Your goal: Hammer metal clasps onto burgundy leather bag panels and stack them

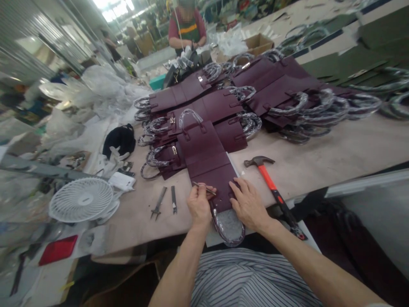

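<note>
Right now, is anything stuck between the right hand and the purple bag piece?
No, nothing visible is in between: the right hand touches the purple bag piece. The hammer lies to the right of that hand, not between them.

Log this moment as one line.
left hand: holding slim tool | right hand: on maroon panel | hammer: lying right of right hand | white fan: left of left hand

Smooth lthr-look panel (208,157), glossy plstc-wrapped handle (234,243)
</note>
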Demonstrator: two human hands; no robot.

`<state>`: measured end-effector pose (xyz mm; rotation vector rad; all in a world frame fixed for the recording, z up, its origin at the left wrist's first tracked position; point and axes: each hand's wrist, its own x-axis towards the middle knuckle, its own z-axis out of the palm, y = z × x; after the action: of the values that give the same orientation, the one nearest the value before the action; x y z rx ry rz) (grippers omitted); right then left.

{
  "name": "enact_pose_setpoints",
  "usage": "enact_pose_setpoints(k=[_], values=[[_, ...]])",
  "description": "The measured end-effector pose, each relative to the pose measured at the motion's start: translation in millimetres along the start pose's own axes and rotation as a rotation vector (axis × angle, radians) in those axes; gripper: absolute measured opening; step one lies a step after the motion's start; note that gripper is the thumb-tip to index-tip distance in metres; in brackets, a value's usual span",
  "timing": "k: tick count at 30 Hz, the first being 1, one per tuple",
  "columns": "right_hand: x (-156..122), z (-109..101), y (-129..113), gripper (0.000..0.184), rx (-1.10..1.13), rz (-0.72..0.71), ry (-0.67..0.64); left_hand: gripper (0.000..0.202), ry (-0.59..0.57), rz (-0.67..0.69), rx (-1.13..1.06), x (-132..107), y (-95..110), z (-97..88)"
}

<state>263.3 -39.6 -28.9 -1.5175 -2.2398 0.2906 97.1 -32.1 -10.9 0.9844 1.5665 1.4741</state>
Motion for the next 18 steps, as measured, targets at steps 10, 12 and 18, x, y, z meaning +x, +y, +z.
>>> enact_pose_setpoints(k=[10,12,18], values=[[-14.0,-28.6,-8.7,0.075,-0.111,0.181,-0.133,0.029,0.145,0.091,0.487,37.6,8.7,-63.7],[-13.1,-41.8,-15.1,0.069,-0.168,0.279,-0.263,0.028,0.141,0.068,0.654,41.5,-2.9,-80.4],[-6.6,-59.1,-1.4,0.058,-0.075,0.465,-0.383,0.027,0.181,0.157,0.879,44.0,-35.1,-94.7]])
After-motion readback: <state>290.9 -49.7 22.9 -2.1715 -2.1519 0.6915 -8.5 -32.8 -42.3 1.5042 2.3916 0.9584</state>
